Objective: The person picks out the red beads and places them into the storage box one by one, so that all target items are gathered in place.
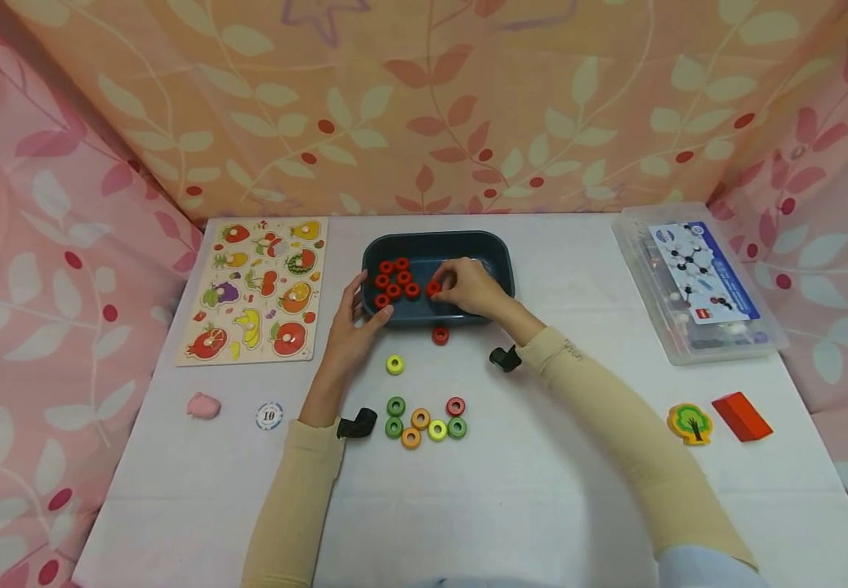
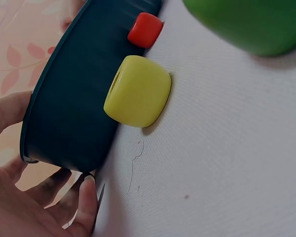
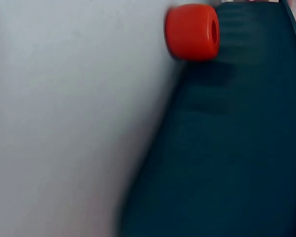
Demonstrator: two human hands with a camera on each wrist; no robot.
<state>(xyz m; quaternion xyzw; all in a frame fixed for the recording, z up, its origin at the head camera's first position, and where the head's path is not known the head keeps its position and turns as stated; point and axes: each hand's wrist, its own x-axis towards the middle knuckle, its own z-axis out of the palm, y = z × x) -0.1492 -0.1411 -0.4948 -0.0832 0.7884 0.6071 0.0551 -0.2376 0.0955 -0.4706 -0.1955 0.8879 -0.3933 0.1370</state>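
My left hand [image 1: 351, 333] holds the left end of a dark teal tray [image 1: 493, 260], thumb at its front rim and fingers along the side. In the left wrist view the fingers reach round the tray's end. Over the tray, my right hand [image 1: 474, 287] pinches a red ring [image 1: 433, 288] between thumb and fingertips. Several red rings [image 1: 393, 291] lie in the tray's left half. Just outside its front wall is a red ring [image 1: 440, 341], large in the right wrist view. A yellow ring [image 2: 143, 94] stands nearer to me.
Green rings [image 1: 389, 427], orange, yellow and red ones form a group in front. A fruit puzzle board [image 1: 199, 327] lies left, with a pink toy [image 1: 203, 406] and a round token [image 1: 270, 416]. Right are a clear case [image 1: 703, 286], a tree piece [image 1: 689, 424] and a red block [image 1: 742, 416].
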